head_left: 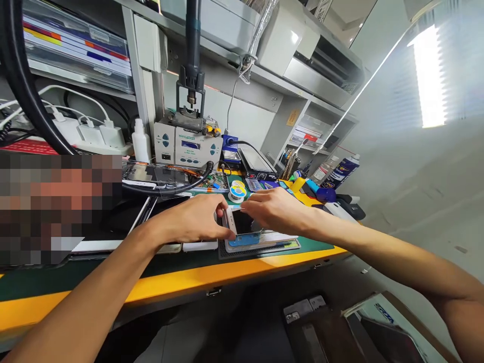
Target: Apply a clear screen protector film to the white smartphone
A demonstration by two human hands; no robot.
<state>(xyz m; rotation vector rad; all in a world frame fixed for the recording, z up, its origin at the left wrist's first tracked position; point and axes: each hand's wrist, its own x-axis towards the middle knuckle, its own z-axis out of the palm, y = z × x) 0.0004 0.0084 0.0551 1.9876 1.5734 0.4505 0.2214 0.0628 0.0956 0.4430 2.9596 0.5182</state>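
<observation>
A smartphone (244,222) with a white frame and dark screen lies over a pad of sheets with a blue edge (245,239). My left hand (200,217) grips its left end, thumb at the near corner and fingers at the far side. My right hand (274,206) is over the phone's far edge and right part, fingers curled and pinched together. Whatever is between those fingertips is hidden. Just beyond the hands stand solder wire spools (237,192).
A rework station (187,143) with a hot-air gun in a stand (191,80) is at the back. A black hose (162,191) crosses the bench on the left. Bottles (342,171) stand at right, and a yellow edge (212,272) runs along the front.
</observation>
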